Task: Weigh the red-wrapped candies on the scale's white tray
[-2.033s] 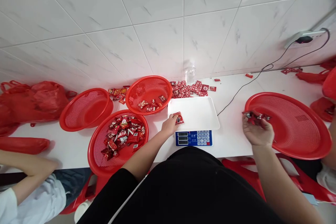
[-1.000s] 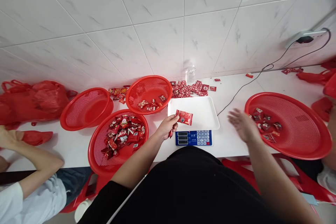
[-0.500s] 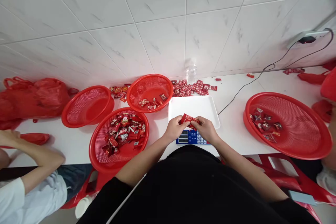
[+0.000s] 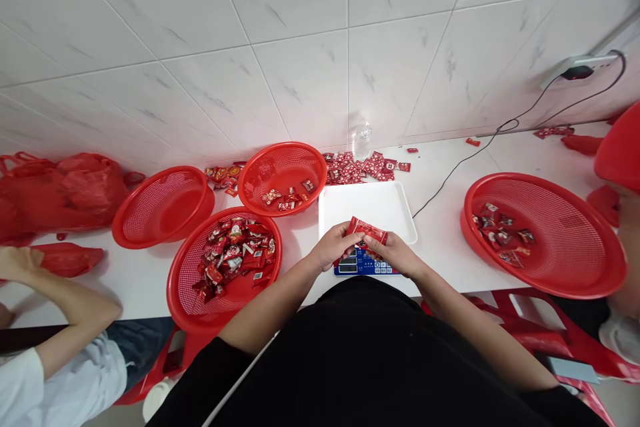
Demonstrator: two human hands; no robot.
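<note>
Both my hands are closed on a small red wrapped packet (image 4: 368,229), above the front edge of a white scale pan (image 4: 367,199). My left hand (image 4: 334,247) grips its left end, thumb on top. At the right end is my right hand (image 4: 399,254), thumb pressed on the lower edge. Part of another wrapped piece seems to show under the thumbs, but I cannot make it out. Below the hands is the blue keypad panel of the scale (image 4: 383,267), partly covered. To the left, a red basket (image 4: 175,287) holds many red wrapped packets (image 4: 235,253).
Behind stand a red basket (image 4: 283,148) with a few packets and another red basket (image 4: 163,207). Loose packets (image 4: 345,168) and a clear bottle (image 4: 361,140) lie by the wall. A red basket (image 4: 575,233) and a cable (image 4: 450,173) are right; co-workers' arms (image 4: 75,300) reach in.
The packet between my hands has turned flatter, showing more of its face. The left co-worker's hand has shifted, and a red basket at the far right has come further into view.
</note>
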